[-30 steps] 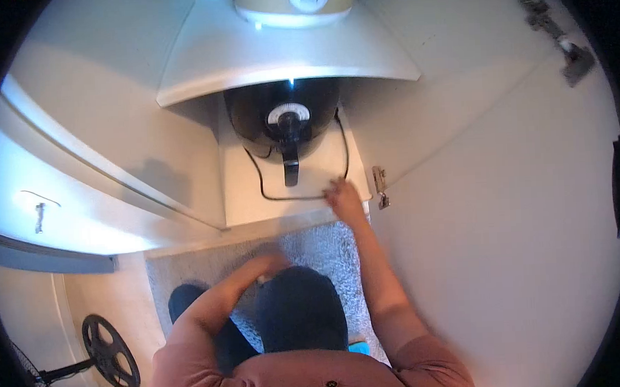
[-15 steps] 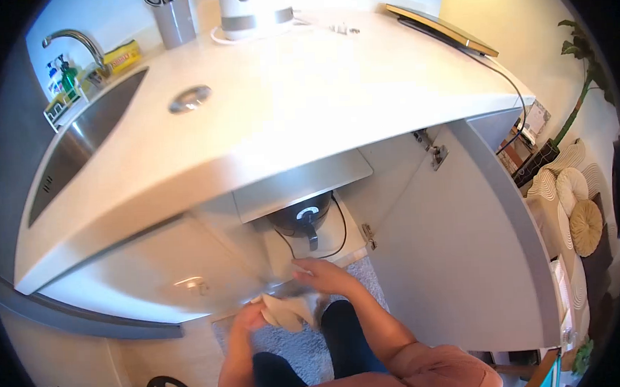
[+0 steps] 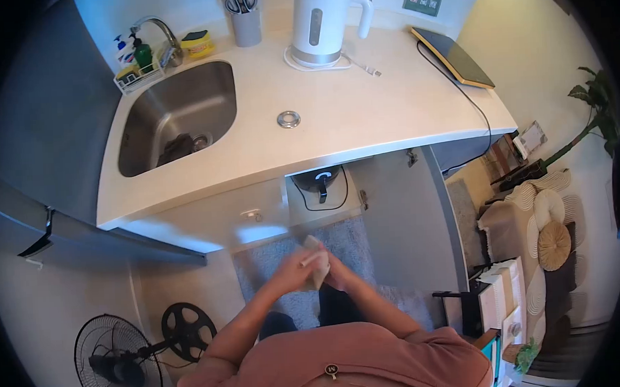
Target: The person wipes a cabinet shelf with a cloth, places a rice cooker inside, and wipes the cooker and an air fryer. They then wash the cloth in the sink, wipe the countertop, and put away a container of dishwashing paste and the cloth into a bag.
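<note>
A beige cloth (image 3: pixel 320 270) is bunched between my two hands, in front of my body and above the rug. My left hand (image 3: pixel 294 269) is closed on its left side. On the cloth's right side, my right hand (image 3: pixel 338 273) has its fingers wrapped against it. Motion blur hides some of the finger detail. Beyond the hands, an open cabinet shows a black air fryer (image 3: pixel 318 181) with its cord on the cabinet floor; the countertop hides its upper part.
The open cabinet door (image 3: pixel 408 224) stands to my right. Above is the countertop (image 3: pixel 382 93) with a white kettle (image 3: pixel 316 27), a closed laptop (image 3: pixel 453 56) and a sink (image 3: pixel 181 106) with a dark cloth in it. A floor fan (image 3: pixel 117 361) stands at lower left.
My right hand, earlier apart from the cloth near the cabinet opening, is now on it with my left. The camera has pulled back, showing more of the countertop and sink.
</note>
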